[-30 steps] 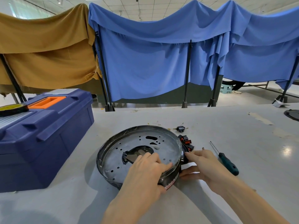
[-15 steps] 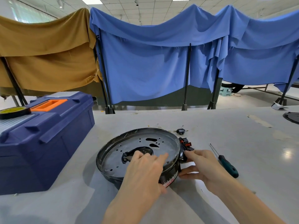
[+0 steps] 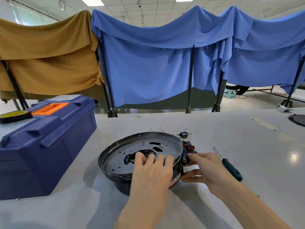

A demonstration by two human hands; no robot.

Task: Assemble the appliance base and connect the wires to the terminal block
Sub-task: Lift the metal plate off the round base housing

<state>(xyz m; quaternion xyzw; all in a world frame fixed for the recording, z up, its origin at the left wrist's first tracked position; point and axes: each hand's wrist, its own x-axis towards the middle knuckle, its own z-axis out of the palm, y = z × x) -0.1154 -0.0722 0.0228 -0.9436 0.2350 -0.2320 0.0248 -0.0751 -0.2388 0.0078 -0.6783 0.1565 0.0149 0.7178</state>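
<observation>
While the appliance base (image 3: 115, 161) sits on the grey table (image 3: 214, 128) beside the blue toolbox (image 3: 49, 146), my left hand (image 3: 151, 171) lies flat on its perforated plate, fingers relaxed; my right hand (image 3: 209, 169) pinches the black switch housing (image 3: 185, 158) on its right side, screwdriver (image 3: 231, 169) nearby.

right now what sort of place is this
Probably an assembly workshop or training hall: a wide work table with a blue toolbox, a screwdriver beside an appliance base, and cloth-draped partition frames behind.
</observation>
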